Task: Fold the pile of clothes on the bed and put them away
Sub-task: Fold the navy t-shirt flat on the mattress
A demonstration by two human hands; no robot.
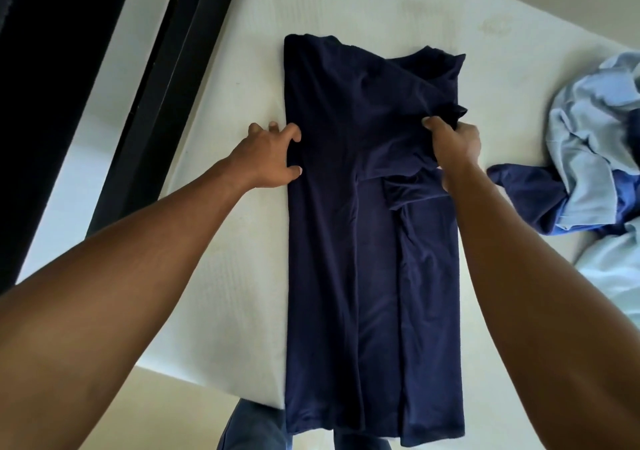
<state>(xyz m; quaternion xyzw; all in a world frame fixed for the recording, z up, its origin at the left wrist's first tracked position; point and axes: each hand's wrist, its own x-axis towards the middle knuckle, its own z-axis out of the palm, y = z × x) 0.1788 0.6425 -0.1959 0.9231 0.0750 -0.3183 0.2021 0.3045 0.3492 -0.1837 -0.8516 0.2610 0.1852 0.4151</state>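
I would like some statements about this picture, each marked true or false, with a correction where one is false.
1. The navy shirt lies spread lengthwise on the white mattress. True.
2. The right hand lies flat on the mattress and holds nothing. False: it grips a fold of the navy shirt near the sleeve.
3. The left hand touches the shirt's left edge. True.
4. The other clothes are neatly folded on the left side. False: the pile of light blue and blue clothes lies crumpled on the right side.
5. The shirt's near end reaches past the mattress's near edge. True.
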